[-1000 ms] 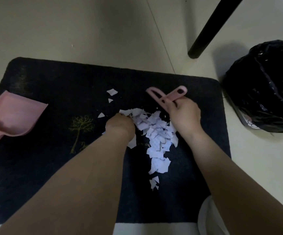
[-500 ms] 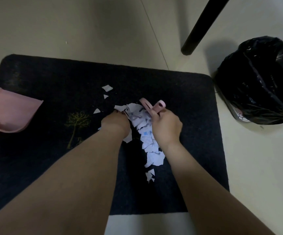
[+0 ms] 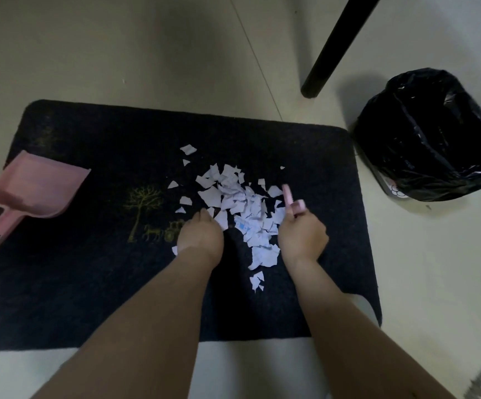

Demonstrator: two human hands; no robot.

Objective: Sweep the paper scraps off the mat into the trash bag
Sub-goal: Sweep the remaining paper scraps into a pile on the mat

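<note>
— What is changed since a second ago?

— The paper scraps (image 3: 240, 208), pressed into a narrow heap between the hands half a second ago, are now spread wider, with loose pieces thrown out beyond the fingers.

— And the hands?

— The right hand (image 3: 301, 236) is drawn back from the left hand (image 3: 200, 236), so a gap is opened. The pink brush (image 3: 291, 200) gripped in it is now seen end-on above the knuckles.

My left hand (image 3: 200, 236) rests on the dark mat (image 3: 89, 283) beside the paper scraps (image 3: 242, 208); my right hand (image 3: 302, 236) grips a pink brush (image 3: 291, 200). A pink dustpan (image 3: 36, 191) lies far left, the trash bag (image 3: 429, 136) right.
</note>
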